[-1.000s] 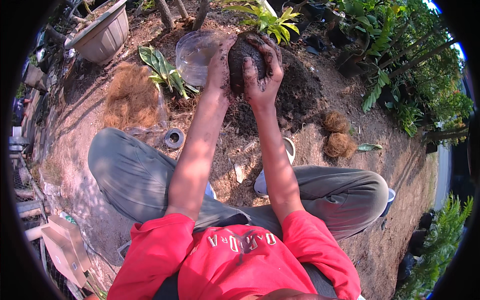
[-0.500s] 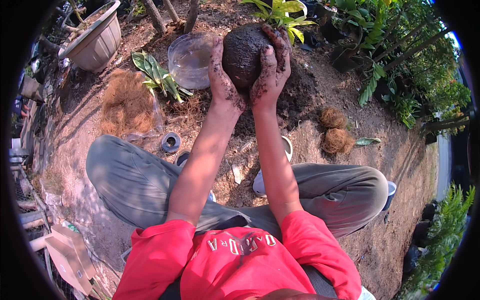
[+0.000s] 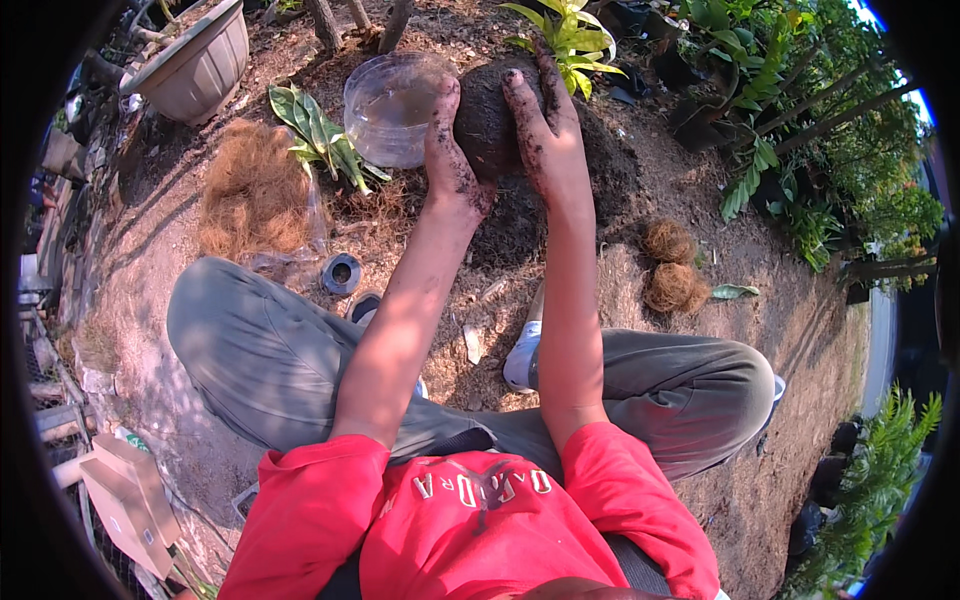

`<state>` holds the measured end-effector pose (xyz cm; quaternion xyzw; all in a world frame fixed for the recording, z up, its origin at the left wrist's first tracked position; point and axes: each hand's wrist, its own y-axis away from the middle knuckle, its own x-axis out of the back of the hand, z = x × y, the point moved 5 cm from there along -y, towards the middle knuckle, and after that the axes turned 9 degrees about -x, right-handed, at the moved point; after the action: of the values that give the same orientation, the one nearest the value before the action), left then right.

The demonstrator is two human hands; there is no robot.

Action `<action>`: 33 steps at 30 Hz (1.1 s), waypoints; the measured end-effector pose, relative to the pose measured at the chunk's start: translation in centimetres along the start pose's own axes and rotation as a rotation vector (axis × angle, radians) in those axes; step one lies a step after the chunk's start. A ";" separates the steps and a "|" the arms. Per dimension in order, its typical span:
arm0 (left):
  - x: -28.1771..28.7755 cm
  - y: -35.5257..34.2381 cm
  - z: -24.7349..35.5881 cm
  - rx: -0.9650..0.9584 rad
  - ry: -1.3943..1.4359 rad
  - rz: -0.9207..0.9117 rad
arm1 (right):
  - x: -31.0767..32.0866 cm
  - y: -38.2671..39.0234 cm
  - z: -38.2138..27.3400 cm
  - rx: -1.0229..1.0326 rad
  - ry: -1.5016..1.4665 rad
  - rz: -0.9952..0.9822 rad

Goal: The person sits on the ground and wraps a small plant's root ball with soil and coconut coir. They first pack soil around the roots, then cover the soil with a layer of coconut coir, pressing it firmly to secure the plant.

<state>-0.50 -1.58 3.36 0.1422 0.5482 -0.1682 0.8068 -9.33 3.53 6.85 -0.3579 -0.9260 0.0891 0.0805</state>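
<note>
A large dark ball of wet soil (image 3: 486,125) is held up between my two palms, over a patch of loose dark earth. My left hand (image 3: 452,150) cups its left side, thumb and fingers pointing away from me. Along its right side lies my right hand (image 3: 548,135), fingers long and slightly spread, pressing against it. Mud coats both hands. Just left of the ball stands a clear round plastic tub (image 3: 385,150) with some cloudy liquid inside. A bundle of cut green leaves (image 3: 318,135) lies beside the tub.
Brown fibre is heaped (image 3: 255,190) at left, with two fibre balls (image 3: 672,265) at right. A small grey pot (image 3: 341,274) sits near my left knee. Far left is a big planter (image 3: 195,70); leafy plants (image 3: 790,110) line the right. A cardboard box (image 3: 128,500) lies lower left.
My right hand has shifted its grip, turning and opening its fingers along the ball's right side. The ball is slightly lower and to the right; my left hand still supports it.
</note>
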 end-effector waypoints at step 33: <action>0.3 0.6 -1.5 0.183 -0.109 -0.040 | 3.3 0.4 -0.7 -0.016 0.055 -0.194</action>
<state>-1.41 -0.45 2.57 0.1952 0.4887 -0.2412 0.8154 -11.32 6.18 7.70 -0.2694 -0.9544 0.0636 0.1115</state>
